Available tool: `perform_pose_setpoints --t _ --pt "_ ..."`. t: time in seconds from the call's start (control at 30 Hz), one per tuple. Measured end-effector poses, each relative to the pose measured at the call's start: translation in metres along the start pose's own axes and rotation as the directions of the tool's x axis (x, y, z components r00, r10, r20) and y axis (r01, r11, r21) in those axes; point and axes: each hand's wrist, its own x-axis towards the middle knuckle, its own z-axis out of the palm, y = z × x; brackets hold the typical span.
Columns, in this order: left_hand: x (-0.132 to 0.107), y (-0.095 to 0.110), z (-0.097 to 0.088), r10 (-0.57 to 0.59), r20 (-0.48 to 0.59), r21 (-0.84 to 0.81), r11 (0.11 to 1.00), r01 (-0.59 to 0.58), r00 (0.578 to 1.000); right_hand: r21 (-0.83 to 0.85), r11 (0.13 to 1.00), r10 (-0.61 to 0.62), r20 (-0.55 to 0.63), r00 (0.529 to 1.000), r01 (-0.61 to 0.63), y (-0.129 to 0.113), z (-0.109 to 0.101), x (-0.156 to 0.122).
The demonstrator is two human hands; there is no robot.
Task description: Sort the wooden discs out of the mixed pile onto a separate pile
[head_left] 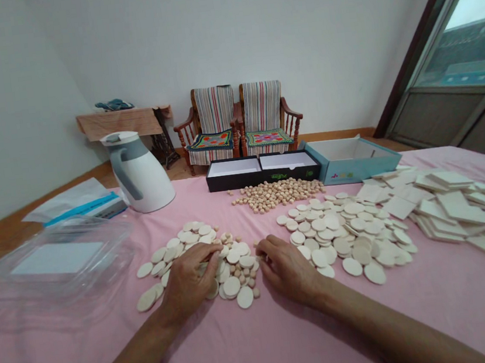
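My left hand (192, 277) rests on the left part of a mixed pile, its thumb and fingers curled close together over the round wooden discs (231, 287). Whatever lies between those fingertips is hidden. Small wooden beads (242, 276) are scattered among these discs. At the pile's right edge is my right hand (289, 269), fingers bent inward and closed. A tiny pale piece shows by its fingertips, too small to name. Just beyond this hand spreads a larger heap of plain discs (348, 224).
Behind the discs lie many beads (285, 191), before a black box (236, 179) and a blue box (347, 171). Square wooden tiles (452, 203) are heaped at right. On the left stand a white jug (145, 179) and a clear plastic container (71, 261). Pink cloth (229, 360) covers the table.
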Motion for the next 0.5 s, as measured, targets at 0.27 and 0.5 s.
perform_pose_setpoints --t 0.27,0.5 --pt "0.000 0.001 0.000 0.005 -0.007 -0.007 1.000 -0.005 1.000 -0.036 0.998 0.044 -0.215 0.976 -0.053 0.048 -0.030 0.020" --pt "-0.001 0.000 0.002 0.017 0.005 -0.030 0.999 -0.016 1.000 -0.359 0.819 0.376 -0.252 0.892 -0.447 0.131 -0.089 0.065"
